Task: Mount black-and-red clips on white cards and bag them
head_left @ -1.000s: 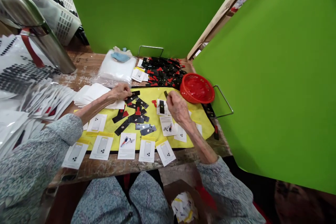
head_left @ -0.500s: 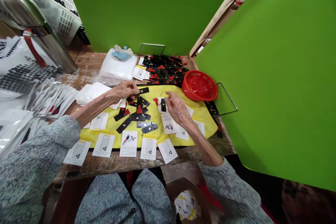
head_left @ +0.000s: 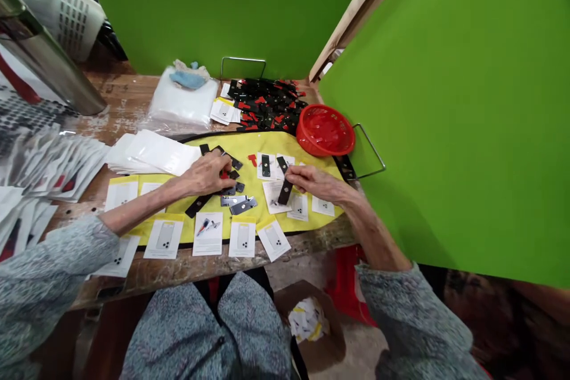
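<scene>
My left hand (head_left: 207,173) rests curled over a scatter of small black strips (head_left: 231,187) on the yellow cloth (head_left: 249,148); what its fingers hold is hidden. My right hand (head_left: 312,181) pinches one black strip (head_left: 285,192) at its upper end, over a white card (head_left: 274,196). Another white card with a black strip on it (head_left: 266,166) lies just behind. A row of printed white cards (head_left: 243,237) lines the cloth's near edge.
A red basket (head_left: 325,130) sits at the right, beside a pile of black and red strips (head_left: 267,108) in a wire-handled tray. Plastic bags (head_left: 182,104) lie behind, stacked white sleeves (head_left: 151,154) at left, a steel flask (head_left: 42,59) far left. Green boards wall the back and right.
The camera tilted and shifted. My right hand came nearer and now pinches a black strip over a card. My left hand dropped from lifting a strip onto the pile.
</scene>
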Demonstrator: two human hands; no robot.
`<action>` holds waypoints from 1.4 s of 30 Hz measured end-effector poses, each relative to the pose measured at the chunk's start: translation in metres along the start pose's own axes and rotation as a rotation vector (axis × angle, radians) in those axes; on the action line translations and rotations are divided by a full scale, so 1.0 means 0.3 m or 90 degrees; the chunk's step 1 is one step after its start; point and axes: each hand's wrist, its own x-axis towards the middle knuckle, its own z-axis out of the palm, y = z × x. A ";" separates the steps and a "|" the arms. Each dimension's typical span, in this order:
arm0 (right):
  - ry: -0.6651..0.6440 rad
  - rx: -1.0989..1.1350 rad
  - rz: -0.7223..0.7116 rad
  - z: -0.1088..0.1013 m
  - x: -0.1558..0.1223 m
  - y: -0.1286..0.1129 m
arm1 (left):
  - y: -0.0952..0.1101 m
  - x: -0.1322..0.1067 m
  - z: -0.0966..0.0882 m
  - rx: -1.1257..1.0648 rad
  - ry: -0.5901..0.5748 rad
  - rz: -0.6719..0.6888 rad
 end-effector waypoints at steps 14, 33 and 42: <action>-0.022 -0.311 -0.169 0.261 0.016 -0.134 | -0.018 -0.033 0.050 0.066 -0.039 0.043; 0.455 -0.113 0.331 0.321 -0.213 0.027 | 0.076 -0.015 0.126 0.306 0.010 0.182; 0.267 0.043 0.058 0.264 -0.085 -0.117 | 0.026 0.041 0.020 -0.087 0.062 0.021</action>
